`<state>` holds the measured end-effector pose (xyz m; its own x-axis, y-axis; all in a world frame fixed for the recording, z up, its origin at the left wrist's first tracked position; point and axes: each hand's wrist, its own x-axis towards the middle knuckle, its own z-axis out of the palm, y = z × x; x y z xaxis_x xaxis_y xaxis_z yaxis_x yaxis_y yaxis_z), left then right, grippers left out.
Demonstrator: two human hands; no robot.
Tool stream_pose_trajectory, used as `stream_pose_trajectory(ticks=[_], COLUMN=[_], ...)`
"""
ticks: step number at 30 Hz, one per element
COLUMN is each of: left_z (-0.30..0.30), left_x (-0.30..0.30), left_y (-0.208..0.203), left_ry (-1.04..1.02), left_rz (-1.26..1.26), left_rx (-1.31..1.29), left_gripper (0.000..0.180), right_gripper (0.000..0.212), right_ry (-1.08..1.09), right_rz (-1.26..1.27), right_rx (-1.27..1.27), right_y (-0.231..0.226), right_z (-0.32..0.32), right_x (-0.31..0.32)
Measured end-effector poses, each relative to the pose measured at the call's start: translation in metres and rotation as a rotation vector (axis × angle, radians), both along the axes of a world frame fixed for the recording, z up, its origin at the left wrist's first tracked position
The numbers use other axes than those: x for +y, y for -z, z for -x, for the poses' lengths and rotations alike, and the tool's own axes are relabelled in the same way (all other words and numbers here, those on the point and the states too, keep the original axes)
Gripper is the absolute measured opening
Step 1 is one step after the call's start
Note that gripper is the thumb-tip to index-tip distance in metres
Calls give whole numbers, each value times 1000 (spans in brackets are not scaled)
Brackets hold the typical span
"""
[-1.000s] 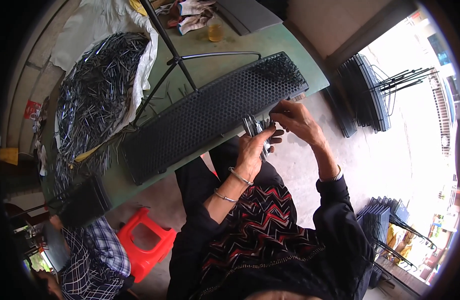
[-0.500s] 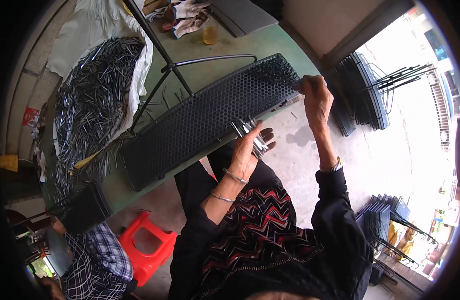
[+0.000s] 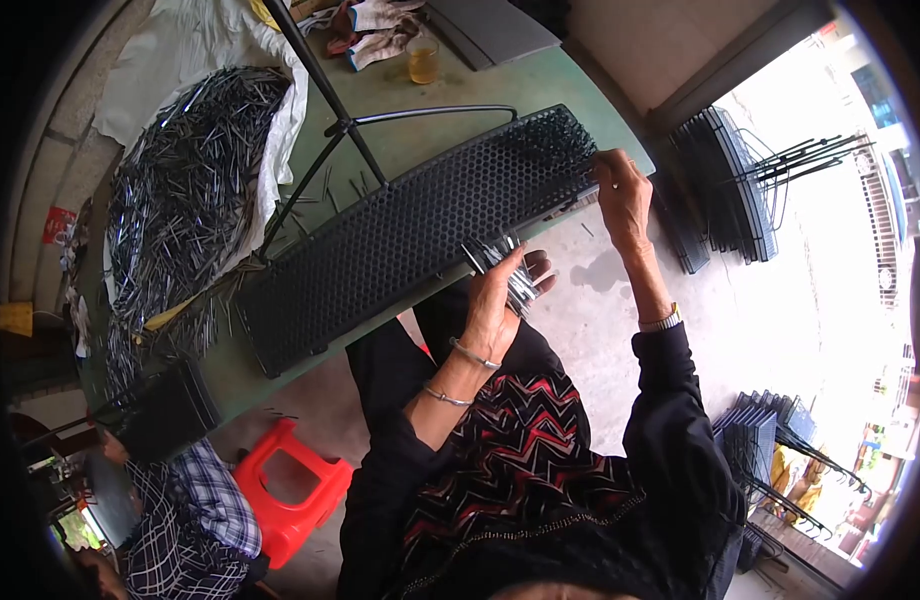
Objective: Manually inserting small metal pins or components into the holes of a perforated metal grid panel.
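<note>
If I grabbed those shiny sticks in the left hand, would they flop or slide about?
The sticks would probably feel stiff, since they poke out straight past the left hand without drooping. They may slide and scatter, because they look smooth and shiny, and I see no tie around them. Each one is probably light, being so thin.

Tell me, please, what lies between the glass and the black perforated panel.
In the head view, a bent black rod crosses the green tabletop between the glass and the panel.
</note>
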<state>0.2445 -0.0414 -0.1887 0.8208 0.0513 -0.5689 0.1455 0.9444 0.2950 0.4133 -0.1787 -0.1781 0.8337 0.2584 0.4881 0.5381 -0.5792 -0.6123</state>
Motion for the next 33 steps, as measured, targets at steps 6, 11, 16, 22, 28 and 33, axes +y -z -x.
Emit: stream_pose_trajectory(ticks=[6, 11, 16, 22, 28, 33], left_z=[3, 3, 5, 7, 9, 7], left_x=[0, -2, -4, -2, -4, -5], left_y=[-2, -6, -12, -14, -15, -14], left_ry=[39, 63, 76, 71, 101, 77], left_rz=[-68, -158, -207, -282, -369, -374], left_rx=[19, -45, -54, -50, -62, -58], left_gripper=[11, 14, 14, 15, 19, 19], right_gripper=[10, 12, 18, 21, 18, 16], right_ry=[108, 48, 133, -111, -483, -524], right_rz=[178, 250, 376, 13, 37, -23], right_rx=[-47, -16, -28, 336, 852, 841], right_y=[-7, -16, -12, -25, -42, -32], right_z=[6, 7, 10, 41, 69, 65], right_x=[6, 4, 6, 6, 16, 13])
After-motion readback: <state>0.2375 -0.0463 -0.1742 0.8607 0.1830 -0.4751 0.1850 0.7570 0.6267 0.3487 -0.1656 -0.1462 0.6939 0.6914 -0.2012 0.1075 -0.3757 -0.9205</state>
